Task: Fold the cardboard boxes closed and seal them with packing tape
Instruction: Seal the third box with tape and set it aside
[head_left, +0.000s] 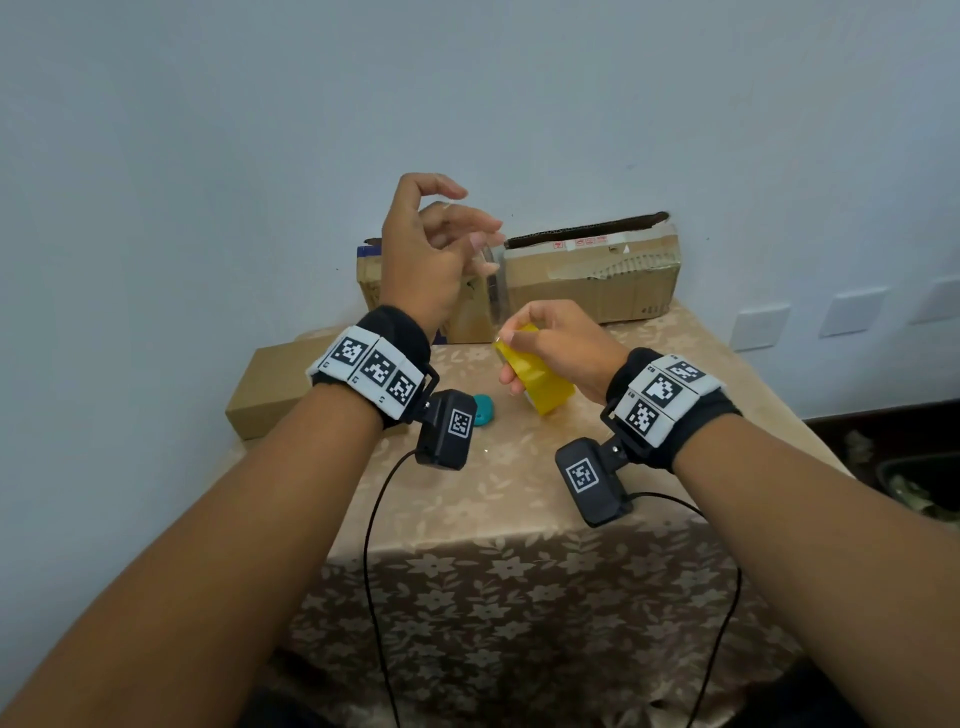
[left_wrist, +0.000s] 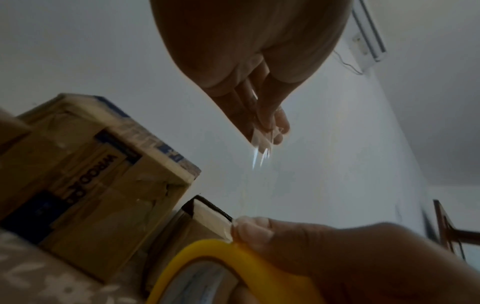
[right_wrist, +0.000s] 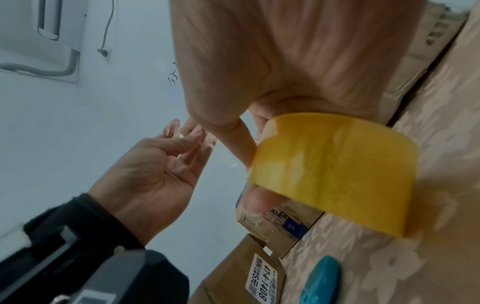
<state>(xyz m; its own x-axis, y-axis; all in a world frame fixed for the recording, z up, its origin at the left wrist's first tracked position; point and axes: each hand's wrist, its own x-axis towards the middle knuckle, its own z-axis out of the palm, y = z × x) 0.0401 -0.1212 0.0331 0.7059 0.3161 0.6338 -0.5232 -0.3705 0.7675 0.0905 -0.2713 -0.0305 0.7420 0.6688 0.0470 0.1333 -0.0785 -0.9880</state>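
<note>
While the yellow roll of packing tape (head_left: 537, 375) sits in the right hand (head_left: 558, 356), held above the desk (head_left: 519, 499) in front of the boxes, a clear strip (head_left: 491, 283) runs up from it to the left hand (head_left: 431, 254).

- Right grip: fingers curled round the roll, thumb (left_wrist: 253, 229) pressed at the rim where the strip leaves it.
- Left grip: fingertips (right_wrist: 182, 137) pinching the crumpled free end of the strip; the other fingers loosely spread.
- Step in hand, as judged: drawing out a length of tape for sealing. To do it well, keep the strip taut and flat between the two hands, sticky side away from the fingers; pull enough to overrun both ends of a seam, and hold the thumb firm as a brake so the roll does not spin.
- Risk: the pinched end already looks wrinkled — it may fold onto itself and stick.

Boxes: a small cardboard box with blue printing (left_wrist: 103, 174) stands behind the hands, a wider torn box (head_left: 592, 275) just beside it against the wall, its top flap not closed; a flat box (head_left: 270, 387) lies near the left wrist.

Writing: partial letters on the blue-printed box, seemingly "WRODA" — uncertain; a white label (right_wrist: 262, 279) on the flat box reads "474-1408" beside small characters too fine to read.

Other: a teal object (head_left: 483, 410) on the floral tablecloth, kind unclear.
</note>
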